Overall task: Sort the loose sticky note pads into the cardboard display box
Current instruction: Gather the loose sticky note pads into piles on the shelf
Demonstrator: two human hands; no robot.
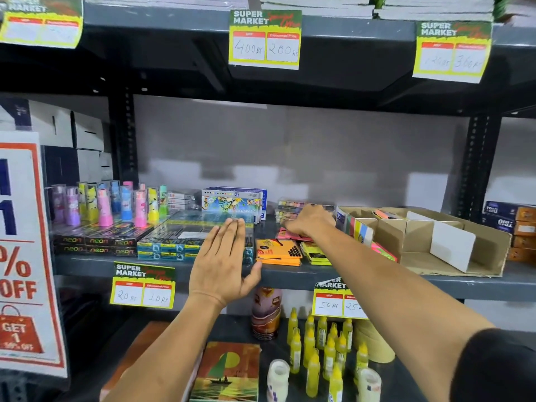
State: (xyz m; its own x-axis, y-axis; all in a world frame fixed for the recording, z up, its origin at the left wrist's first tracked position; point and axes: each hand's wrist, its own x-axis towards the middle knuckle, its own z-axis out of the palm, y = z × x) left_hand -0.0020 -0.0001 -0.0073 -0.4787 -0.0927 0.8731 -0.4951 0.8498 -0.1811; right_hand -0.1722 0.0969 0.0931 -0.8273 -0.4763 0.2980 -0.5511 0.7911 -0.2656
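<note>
the right hand (310, 220) is being reached over the pink pads (290, 235) at the back of the shelf (203, 271); whether its fingers are closed on one cannot be told. the left hand (223, 262) is being held flat, fingers together, gripping nothing. the orange pads (277, 252) and yellow pads (314, 253) are lying loose just beside the cardboard display box (452, 242), nearly empty. one colour is best being gathered squarely and slid upright into a single compartment.
</note>
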